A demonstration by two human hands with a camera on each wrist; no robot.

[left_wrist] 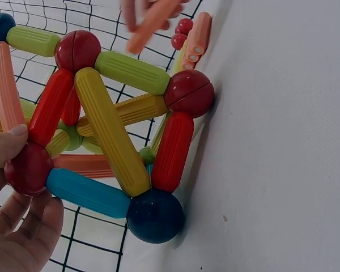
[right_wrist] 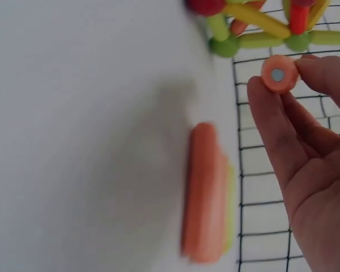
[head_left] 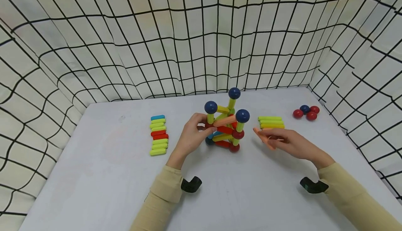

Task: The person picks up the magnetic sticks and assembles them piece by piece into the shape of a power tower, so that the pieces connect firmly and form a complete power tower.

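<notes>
A standing structure (head_left: pixel 224 129) of coloured magnetic sticks and balls is at the middle of the table, with blue balls on its top posts. My left hand (head_left: pixel 195 133) grips it at a red ball (left_wrist: pixel 29 169) on its left side, the thumb touching the end of an orange stick (left_wrist: pixel 10 90) there. That stick slants across, its other end near a blue ball. To the right of the structure, my right hand (head_left: pixel 287 142) pinches a loose orange stick (right_wrist: pixel 280 74) between thumb and fingers; a metal disc shows in its end. This stick is apart from the structure.
Sticks in blue, yellow-green and red (head_left: pixel 159 136) lie in a column at left. Yellow-green sticks (head_left: pixel 270 122) lie near my right hand, with orange sticks (right_wrist: pixel 203 192) beside them. Red and blue balls (head_left: pixel 311 116) sit at far right. Black netting (head_left: pixel 188 39) surrounds the table.
</notes>
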